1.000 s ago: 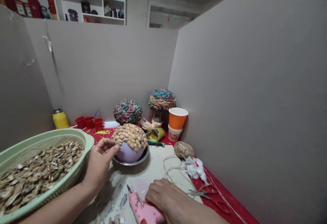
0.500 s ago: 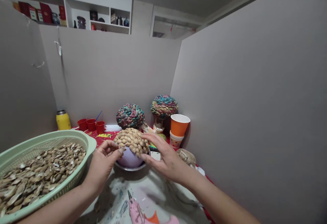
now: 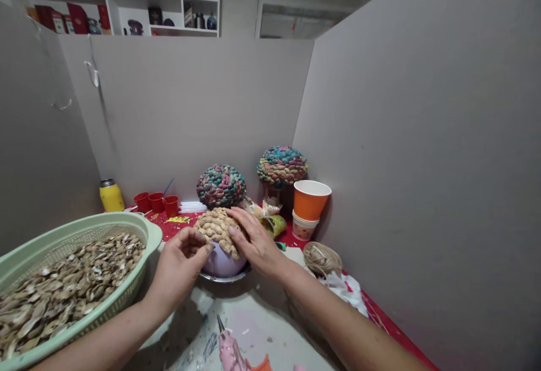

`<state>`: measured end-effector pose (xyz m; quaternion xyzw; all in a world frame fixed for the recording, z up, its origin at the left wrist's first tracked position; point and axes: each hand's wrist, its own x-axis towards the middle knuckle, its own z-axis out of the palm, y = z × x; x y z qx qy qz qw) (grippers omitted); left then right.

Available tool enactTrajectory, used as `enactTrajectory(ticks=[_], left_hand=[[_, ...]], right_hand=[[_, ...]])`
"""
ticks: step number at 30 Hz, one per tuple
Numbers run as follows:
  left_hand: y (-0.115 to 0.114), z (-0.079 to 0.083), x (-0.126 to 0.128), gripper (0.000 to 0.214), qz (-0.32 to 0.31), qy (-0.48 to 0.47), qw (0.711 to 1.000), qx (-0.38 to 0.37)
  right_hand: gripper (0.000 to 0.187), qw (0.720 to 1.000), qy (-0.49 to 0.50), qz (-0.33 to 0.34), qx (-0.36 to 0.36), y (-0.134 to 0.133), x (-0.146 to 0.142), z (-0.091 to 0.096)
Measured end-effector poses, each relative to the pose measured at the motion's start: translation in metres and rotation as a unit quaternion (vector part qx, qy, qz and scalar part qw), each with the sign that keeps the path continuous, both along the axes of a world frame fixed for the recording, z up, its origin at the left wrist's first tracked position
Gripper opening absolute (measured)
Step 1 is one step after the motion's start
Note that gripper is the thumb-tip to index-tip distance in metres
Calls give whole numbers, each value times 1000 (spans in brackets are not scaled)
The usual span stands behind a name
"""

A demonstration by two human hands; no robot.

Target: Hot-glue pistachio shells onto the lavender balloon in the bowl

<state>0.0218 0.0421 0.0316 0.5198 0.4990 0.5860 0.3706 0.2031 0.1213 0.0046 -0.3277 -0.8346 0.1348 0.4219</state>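
Observation:
A purple rounded form (image 3: 221,262), like a ball or balloon, sits in a shallow metal dish (image 3: 228,278). Overlapping peanut shells (image 3: 214,224) cover its upper part. At the left lower edge of this shell layer, my left hand (image 3: 182,264) is closed in a pinch on what looks like a peanut shell, mostly hidden by the fingertips. My right hand (image 3: 257,244) lies over the right side of the dome, fingers stretched along the shells and thumb apart. A pink glue gun (image 3: 230,351) lies on the table in front, its metal nozzle pointing away from me.
A green basket (image 3: 153,235) of peanut shells stands at the left. Behind are two coloured shell-covered domes (image 3: 221,186), red cups (image 3: 171,206), and a yellow bottle (image 3: 111,196). To the right are stacked paper cups (image 3: 311,202) and a twine roll (image 3: 322,258). Grey partitions (image 3: 186,100) enclose the table.
My right hand has moved in and now rests on the shell-covered dome. My left hand stays pinched at its left edge. The camera view has shifted slightly.

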Motion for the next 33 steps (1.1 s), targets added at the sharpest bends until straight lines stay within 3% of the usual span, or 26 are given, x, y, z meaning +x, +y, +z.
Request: enactTrajectory(ticks=[8,19,33], left_hand=[[-2,-1,5,14,10,55,998,23],[3,-20,1,9,37,195,974,107],[3,-26,-1,7,55,245,957,148]], right_hand=[[46,1000,9,-5,9,0,-2,0],[45,1000,7,-4,15,-3,-1,1],[43,1000,11,-8,17,-4,-1,0]])
